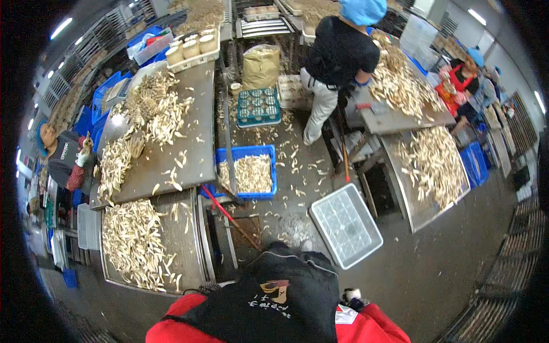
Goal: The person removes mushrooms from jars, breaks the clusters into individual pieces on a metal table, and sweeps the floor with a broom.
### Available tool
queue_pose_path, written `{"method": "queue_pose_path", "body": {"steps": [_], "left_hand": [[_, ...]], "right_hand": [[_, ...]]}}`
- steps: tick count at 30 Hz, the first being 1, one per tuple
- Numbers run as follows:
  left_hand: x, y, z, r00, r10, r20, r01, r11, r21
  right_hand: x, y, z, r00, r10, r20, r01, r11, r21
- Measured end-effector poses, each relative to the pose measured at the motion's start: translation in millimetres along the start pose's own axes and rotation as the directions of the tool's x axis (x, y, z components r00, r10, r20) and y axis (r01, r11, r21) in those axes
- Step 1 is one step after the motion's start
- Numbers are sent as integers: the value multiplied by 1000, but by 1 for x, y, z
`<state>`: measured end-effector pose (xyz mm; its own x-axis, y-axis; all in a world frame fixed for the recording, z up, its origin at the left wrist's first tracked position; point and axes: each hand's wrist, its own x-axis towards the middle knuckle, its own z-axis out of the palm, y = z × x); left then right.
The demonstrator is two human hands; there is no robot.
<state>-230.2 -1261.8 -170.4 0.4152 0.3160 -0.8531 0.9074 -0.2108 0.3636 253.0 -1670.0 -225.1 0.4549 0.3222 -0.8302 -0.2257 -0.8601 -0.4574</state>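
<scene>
Where a blue crate stands, pale mushrooms lie inside.

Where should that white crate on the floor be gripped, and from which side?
The white crate is probably best gripped by its rim at both long sides, coming from the near short end: it appears to lie flat, open side up, long sides running away from the viewer.

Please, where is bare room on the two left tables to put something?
Far table: right side, between pale heap and right edge. Near table: mostly bare strip right of the nearer heap. Both left sides are crowded.
</scene>
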Motion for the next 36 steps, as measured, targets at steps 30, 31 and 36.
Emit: {"method": "queue_pose_path", "body": {"steps": [30, 31, 36], "left_hand": [[249, 134, -663, 189, -333, -924, 342, 904, -256], [247, 137, -675, 178, -334, -925, 333, 906, -263], [239, 142, -704, 42, -381, -924, 242, 901, -361]], "right_hand": [[391, -1095, 171, 617, -638, 461, 785, 459, -416], [415, -1128, 180, 585, -676, 448, 807, 431, -404], [442, -1287, 293, -47, -914, 403, 993, -85, -78]]}}
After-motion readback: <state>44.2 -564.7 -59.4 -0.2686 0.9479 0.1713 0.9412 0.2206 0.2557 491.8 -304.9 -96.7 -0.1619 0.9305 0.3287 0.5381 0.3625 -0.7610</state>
